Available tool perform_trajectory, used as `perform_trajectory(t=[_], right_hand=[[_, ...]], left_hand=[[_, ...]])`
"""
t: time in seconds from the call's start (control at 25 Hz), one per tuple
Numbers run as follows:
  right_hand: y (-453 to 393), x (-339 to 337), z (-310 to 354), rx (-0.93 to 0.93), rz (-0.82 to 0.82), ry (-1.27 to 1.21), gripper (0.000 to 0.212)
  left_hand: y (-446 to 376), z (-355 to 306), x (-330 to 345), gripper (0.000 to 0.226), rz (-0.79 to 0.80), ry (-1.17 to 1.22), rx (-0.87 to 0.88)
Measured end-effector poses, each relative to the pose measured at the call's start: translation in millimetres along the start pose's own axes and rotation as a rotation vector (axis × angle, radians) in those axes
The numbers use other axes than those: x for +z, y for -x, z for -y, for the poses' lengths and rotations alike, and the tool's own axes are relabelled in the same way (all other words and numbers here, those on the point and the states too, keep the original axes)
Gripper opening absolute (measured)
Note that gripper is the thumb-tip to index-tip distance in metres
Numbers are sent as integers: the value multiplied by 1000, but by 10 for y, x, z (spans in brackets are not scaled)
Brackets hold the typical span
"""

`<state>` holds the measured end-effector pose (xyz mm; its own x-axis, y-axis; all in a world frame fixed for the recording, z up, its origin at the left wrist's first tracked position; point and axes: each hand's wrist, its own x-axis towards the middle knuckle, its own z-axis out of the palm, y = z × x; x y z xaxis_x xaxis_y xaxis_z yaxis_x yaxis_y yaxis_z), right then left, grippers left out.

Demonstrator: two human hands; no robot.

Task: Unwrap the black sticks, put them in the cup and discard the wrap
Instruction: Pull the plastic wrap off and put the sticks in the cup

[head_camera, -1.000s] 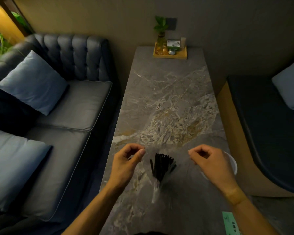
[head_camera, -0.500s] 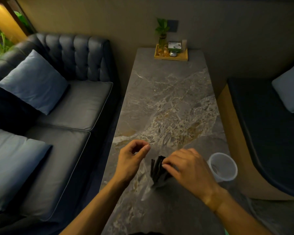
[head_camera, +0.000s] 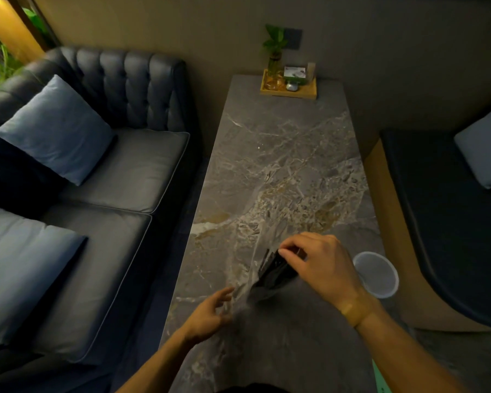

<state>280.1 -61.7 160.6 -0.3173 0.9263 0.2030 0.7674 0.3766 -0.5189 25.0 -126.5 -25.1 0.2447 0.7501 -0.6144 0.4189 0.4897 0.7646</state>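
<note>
A bundle of black sticks (head_camera: 274, 272) lies tilted over the marble table (head_camera: 281, 165), inside a clear plastic wrap (head_camera: 247, 290). My right hand (head_camera: 321, 265) pinches the upper ends of the sticks. My left hand (head_camera: 210, 313) is lower and to the left, fingers closed on the bottom end of the wrap. A clear plastic cup (head_camera: 376, 275) stands upright at the table's right edge, just right of my right hand, with nothing visible in it.
A wooden tray (head_camera: 288, 87) with a small plant and a few items sits at the table's far end. A dark tufted sofa (head_camera: 97, 180) with blue cushions runs along the left. A dark bench (head_camera: 442, 211) is on the right.
My left hand dropped from the wrap's top to its bottom end. My right hand closed onto the sticks' tops and the bundle tilted right. The cup came into full view.
</note>
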Motion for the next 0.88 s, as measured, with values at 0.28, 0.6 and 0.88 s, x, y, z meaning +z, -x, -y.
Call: perform_trajectory(t=[0.28, 0.6, 0.88], right_hand=[[-30, 5, -20, 175, -11, -71, 5], [-90, -84, -296, 407, -85, -146, 4], [70, -138, -596, 541, -172, -265, 3]], left_hand=[[-119, -9, 8, 9, -219, -214, 68], [-323, -153, -321, 8, -288, -205, 185], [-484, -392, -621, 10, -298, -86, 242]])
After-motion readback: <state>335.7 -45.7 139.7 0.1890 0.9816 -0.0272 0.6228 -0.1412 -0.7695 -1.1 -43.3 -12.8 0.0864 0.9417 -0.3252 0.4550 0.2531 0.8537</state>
